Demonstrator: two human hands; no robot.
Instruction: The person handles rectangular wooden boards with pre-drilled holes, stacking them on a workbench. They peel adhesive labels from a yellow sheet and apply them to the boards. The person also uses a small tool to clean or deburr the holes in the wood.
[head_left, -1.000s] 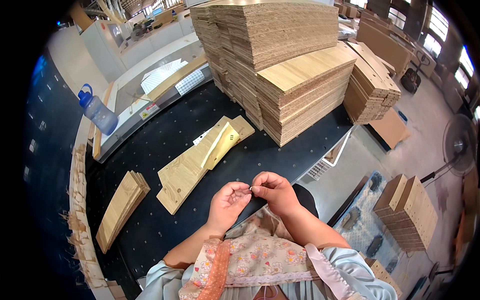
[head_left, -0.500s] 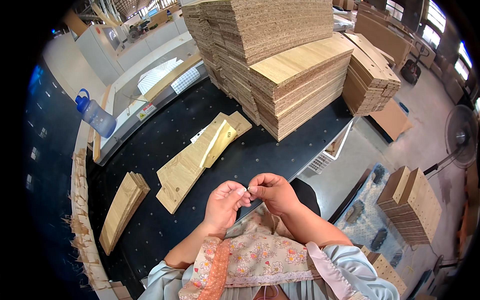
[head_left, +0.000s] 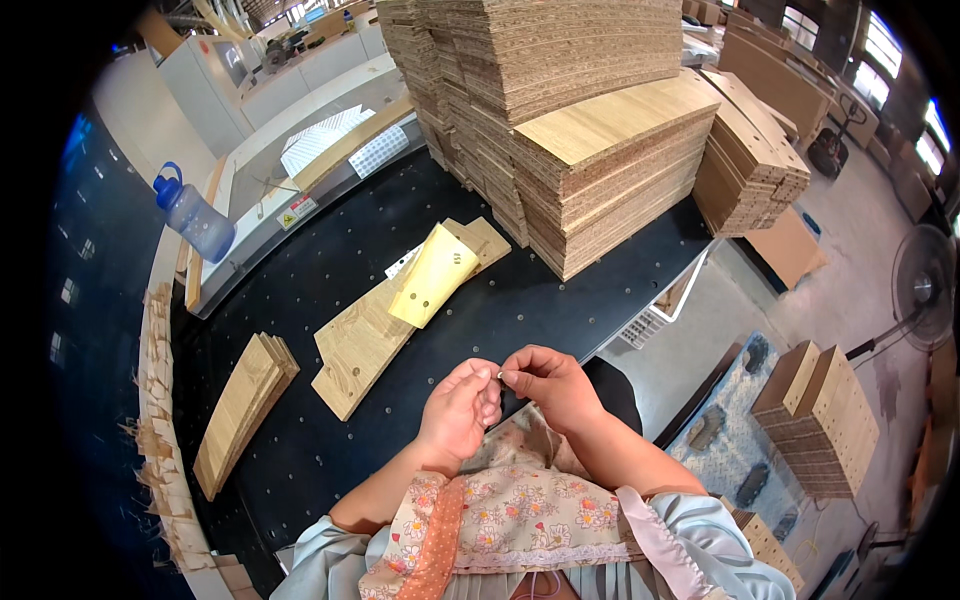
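Observation:
Close together in front of my apron, both hands meet at the table's near edge. My left hand [head_left: 460, 412] is closed, its thumb and fingers pinched near a tiny pale piece. Opposite it, my right hand [head_left: 548, 385] pinches that small whitish piece [head_left: 500, 375] between thumb and forefinger; its kind is too small to tell. Beyond the hands, a yellow paper sheet [head_left: 434, 276] with dark spots lies over wood-grain boards [head_left: 362, 345]. Further left rests a short stack of curved boards [head_left: 243, 410].
The black table [head_left: 290, 290] carries a tall pile of chipboard panels [head_left: 585, 45] at its far side, with a lower stack [head_left: 620, 190] before it. A blue bottle [head_left: 200, 222] stands far left. To the right are a fan [head_left: 918, 288], a white crate [head_left: 655, 318] and drilled boards [head_left: 815, 420].
The yellow sheet, tilted up on edge before, now lies flatter across the boards. My hands stay together, with the left fingers slightly shifted. The whole view has shifted a little.

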